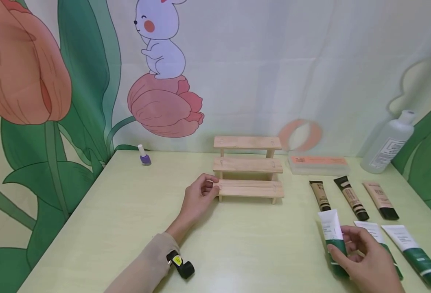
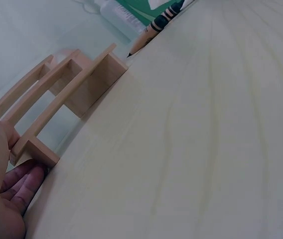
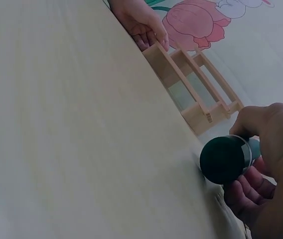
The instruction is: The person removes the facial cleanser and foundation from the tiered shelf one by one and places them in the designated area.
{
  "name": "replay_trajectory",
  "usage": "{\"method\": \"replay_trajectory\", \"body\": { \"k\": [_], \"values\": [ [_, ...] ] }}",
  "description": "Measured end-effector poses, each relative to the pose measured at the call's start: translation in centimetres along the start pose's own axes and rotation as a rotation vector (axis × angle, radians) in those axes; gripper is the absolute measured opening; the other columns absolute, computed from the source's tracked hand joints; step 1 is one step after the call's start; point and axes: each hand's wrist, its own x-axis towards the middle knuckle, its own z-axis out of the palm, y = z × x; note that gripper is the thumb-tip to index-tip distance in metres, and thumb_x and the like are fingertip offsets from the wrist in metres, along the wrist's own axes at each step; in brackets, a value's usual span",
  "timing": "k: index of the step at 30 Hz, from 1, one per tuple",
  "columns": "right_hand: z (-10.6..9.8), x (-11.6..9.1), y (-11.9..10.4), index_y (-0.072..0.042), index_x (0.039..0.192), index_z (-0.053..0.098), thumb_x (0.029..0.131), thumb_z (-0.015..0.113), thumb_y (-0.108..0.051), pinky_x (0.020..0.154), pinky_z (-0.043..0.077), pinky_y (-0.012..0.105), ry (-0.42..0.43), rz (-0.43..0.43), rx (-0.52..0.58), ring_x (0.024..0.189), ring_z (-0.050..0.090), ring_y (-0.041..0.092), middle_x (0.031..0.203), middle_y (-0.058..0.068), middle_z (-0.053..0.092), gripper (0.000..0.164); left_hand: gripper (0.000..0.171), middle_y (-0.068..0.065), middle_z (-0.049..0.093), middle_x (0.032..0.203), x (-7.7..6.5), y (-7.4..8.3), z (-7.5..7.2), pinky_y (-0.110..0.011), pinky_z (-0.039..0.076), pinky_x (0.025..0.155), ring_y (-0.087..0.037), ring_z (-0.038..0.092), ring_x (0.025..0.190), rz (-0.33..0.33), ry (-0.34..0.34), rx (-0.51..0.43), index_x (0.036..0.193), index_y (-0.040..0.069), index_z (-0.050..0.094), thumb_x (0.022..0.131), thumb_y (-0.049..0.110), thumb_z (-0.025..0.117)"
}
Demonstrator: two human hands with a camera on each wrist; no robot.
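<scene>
A wooden three-step display stand (image 1: pixel 248 165) sits toward the back of the table. My left hand (image 1: pixel 199 198) pinches the left end of its lowest step, thumb on top and the other fingers lower down, as the left wrist view shows. At the right, my right hand (image 1: pixel 369 256) grips a white-and-green squeeze tube (image 1: pixel 331 228) between thumb and fingers, its white end tilted up. The tube's dark green cap (image 3: pixel 221 160) faces the right wrist camera. Beside that hand lie two similar tubes, one (image 1: pixel 372 230) partly hidden by it and one (image 1: pixel 416 254) in full view.
Behind the right hand lie a small beige tube (image 1: pixel 320 194), a black-ended tube (image 1: pixel 351 198) and a pinkish tube (image 1: pixel 380 199). A flat clear box (image 1: pixel 319 166) and a translucent bottle (image 1: pixel 388 142) are at the back right. Purple nail polish (image 1: pixel 145 158) stands back left.
</scene>
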Motion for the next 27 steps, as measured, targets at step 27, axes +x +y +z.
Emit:
{"method": "replay_trajectory", "body": {
  "k": [27],
  "values": [
    [0.5,-1.3,-0.1,-0.007,0.145,0.060,0.094,0.089,-0.019,0.061,0.041,0.021,0.222,-0.137,-0.089,0.087,0.052,0.017,0.126,0.014,0.063,0.060,0.016,-0.006,0.074,0.107,0.1,-0.3,-0.3,-0.023,0.058,0.086,-0.018,0.070,0.097,-0.010,0.012,0.005,0.122,0.014,0.073,0.106,0.013,0.073]
  ]
}}
